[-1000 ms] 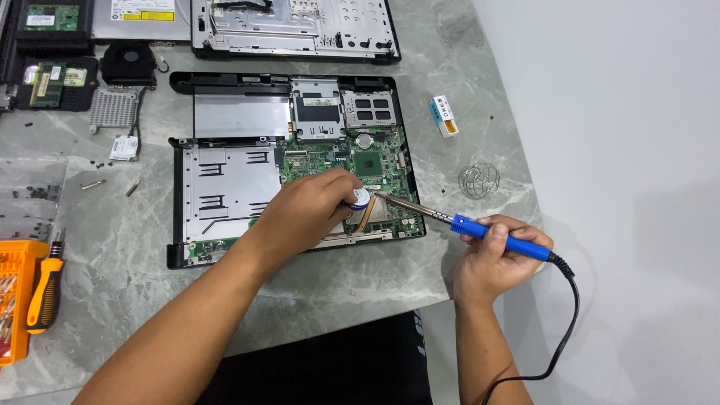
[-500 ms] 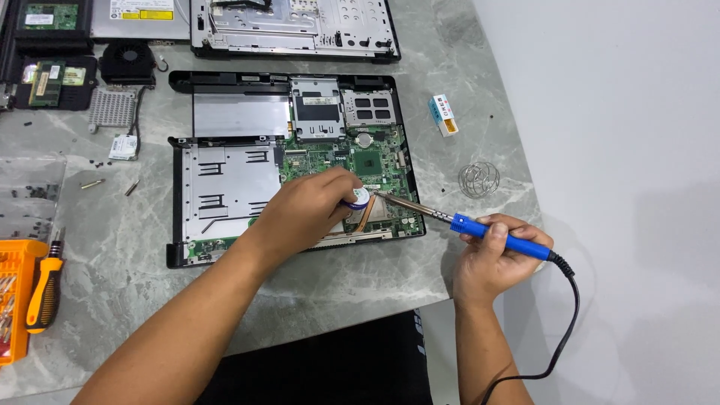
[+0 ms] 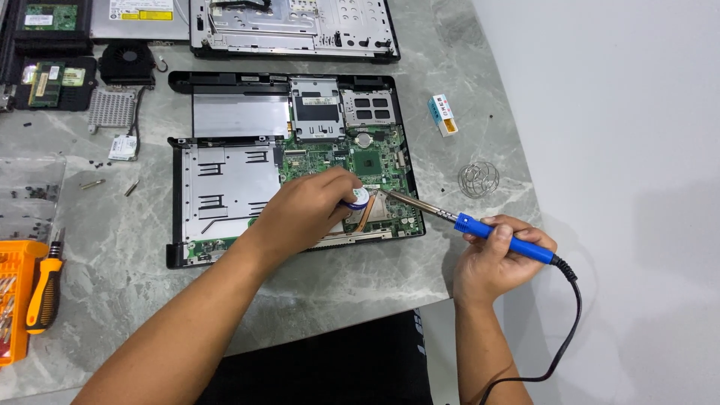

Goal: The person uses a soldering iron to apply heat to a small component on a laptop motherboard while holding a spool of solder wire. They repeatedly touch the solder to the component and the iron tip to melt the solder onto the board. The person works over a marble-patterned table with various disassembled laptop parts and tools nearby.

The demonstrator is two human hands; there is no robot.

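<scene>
Soldering iron (image 3: 504, 238) with a blue handle sits in my right hand (image 3: 499, 259), my fingers wrapped fully closed around the grip while its black cord trails off the table edge toward me. Its metal shaft slants up and to the left, and the tip rests on the green circuit board (image 3: 375, 161) of an opened laptop base (image 3: 225, 180) lying on the grey marble table (image 3: 337, 277). My left hand (image 3: 311, 210) lies over the board just beside that tip, fingers curled and pinched closed on a small round blue and white spool (image 3: 361, 198); most of the spool is hidden under my fingers. Right of the laptop, a loose coil of solder wire (image 3: 478, 179) lies on the table, and farther back a small white and teal box (image 3: 442, 114). At the far left edge sit an orange tool case (image 3: 15, 292) and an orange and black screwdriver (image 3: 46, 289). Behind the laptop lie other removed parts: a black fan (image 3: 127, 61), a silver heatsink (image 3: 112, 110) and a metal chassis panel (image 3: 292, 26).
</scene>
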